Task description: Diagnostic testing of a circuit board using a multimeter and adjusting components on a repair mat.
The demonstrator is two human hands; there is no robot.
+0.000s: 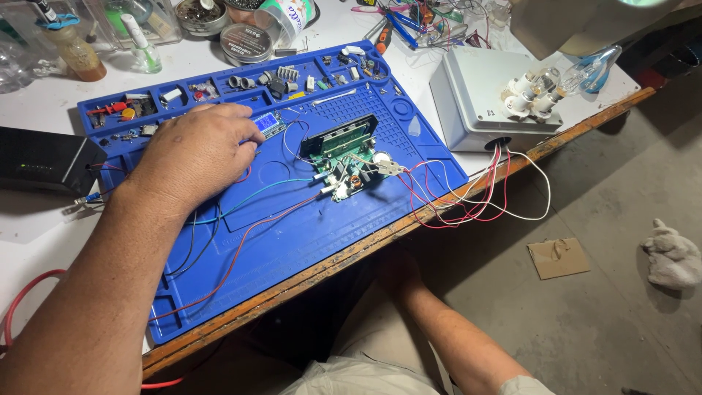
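My left hand (197, 150) rests palm down on the blue work mat (292, 234), its fingertips touching a small module with a lit blue display (268, 124). Thin red, blue and black wires run from under the hand to a green circuit board (344, 157) at the mat's middle. My right forearm (446, 336) reaches down under the table's front edge; the right hand itself is hidden there.
A white box (475, 88) with light bulbs (541, 91) stands right of the mat, red and white wires looping off it. A black box (44, 161) sits at left. Bottles, tins and tools line the back. Cardboard (558, 257) and a rag (673, 256) lie on the floor.
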